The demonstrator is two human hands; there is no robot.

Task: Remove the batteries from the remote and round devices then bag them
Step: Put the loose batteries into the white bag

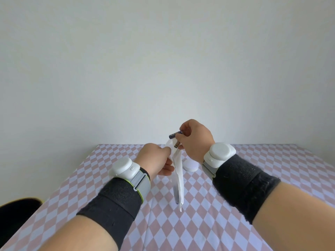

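Note:
My left hand (155, 159) pinches the top of a thin clear plastic bag (178, 171) and holds it up above the table. The bag hangs down, with a dark battery (176, 194) showing through near its bottom. Just above the bag's mouth, my right hand (194, 139) grips two dark batteries (175, 135); one sticks out to the left, the other points down at the bag's opening. A white round device (191, 165) stands on the table behind the bag, partly hidden by my right wrist. No remote is in view.
The table (272, 160) wears a pink and white diamond-patterned cloth and runs up to a plain pale wall. A dark object (16, 212) sits off the table's left edge. Both of my wrists carry white sensor bands.

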